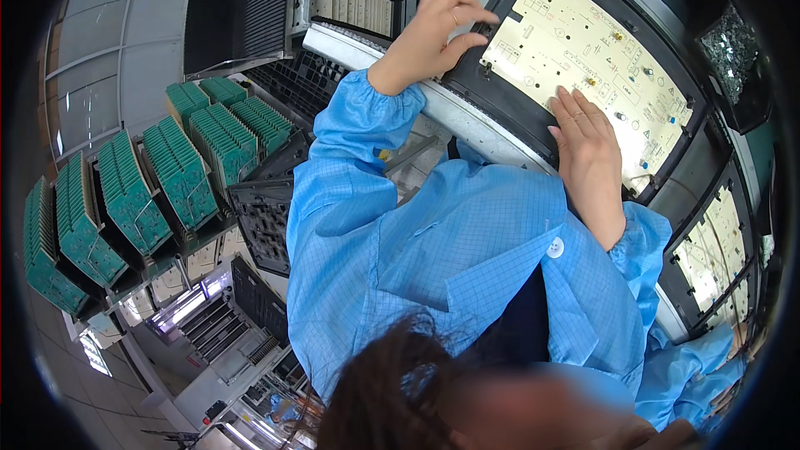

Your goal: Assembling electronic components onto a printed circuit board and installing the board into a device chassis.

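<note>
A cream-coloured circuit board [575, 58] with printed markings and several small components lies in a black frame [508, 108] in front of me. My left hand [437, 37] is at the frame's left side, thumb and fingers curved and apart, fingertips close to a small black clip at the board's corner. I see nothing between those fingers. My right hand [590, 154] lies flat with its fingers stretched out over the board's near edge. The fingertips rest on or just above the board; which of the two I cannot tell.
A pale metal rail [492, 135] runs along the frame's near side. Racks of green circuit boards [179, 171] stand at the left. Cream boards [354, 0] fill a black rack beyond my left hand. Another framed board [712, 254] lies at right, near a blue sleeve [692, 375].
</note>
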